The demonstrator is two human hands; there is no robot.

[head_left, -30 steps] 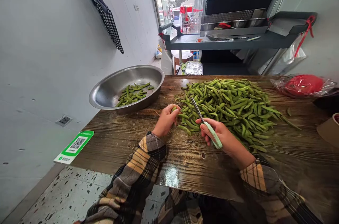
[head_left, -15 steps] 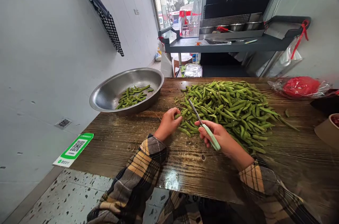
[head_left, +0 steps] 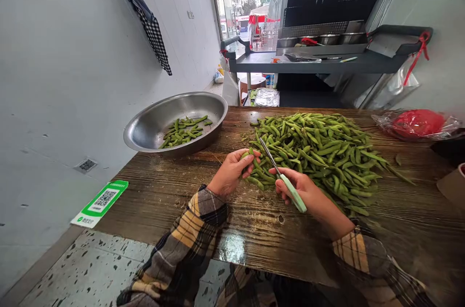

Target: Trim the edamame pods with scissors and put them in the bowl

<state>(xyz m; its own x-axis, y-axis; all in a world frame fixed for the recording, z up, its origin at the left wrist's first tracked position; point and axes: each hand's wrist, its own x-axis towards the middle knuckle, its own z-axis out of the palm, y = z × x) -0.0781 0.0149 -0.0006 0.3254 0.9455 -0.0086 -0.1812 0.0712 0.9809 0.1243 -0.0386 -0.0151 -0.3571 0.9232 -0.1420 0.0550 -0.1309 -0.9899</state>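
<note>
Between the thumb and fingers of my left hand (head_left: 232, 170) is a green edamame pod (head_left: 246, 154), at the near left side of a big heap of edamame pods (head_left: 323, 152). My right hand (head_left: 300, 188) is wrapped around the pale green handle of a pair of scissors (head_left: 291, 192). The blades point up and left toward the heap, close to my left fingers but apart from them. At the table's far left stands a wide steel basin (head_left: 203, 145) with several pods lying on its bottom.
A wooden table (head_left: 170, 186) carries everything. On its left edge lies a green and white QR code card (head_left: 103, 203). A red item in clear plastic (head_left: 417, 124) and a paper tub (head_left: 452, 185) are at the right. Behind stands a grey cart (head_left: 261, 62) with metal containers.
My left hand has lifted slightly and turned, showing the pod between its fingertips. The right hand keeps the scissors in nearly the same pose. The whole view has shifted a little.
</note>
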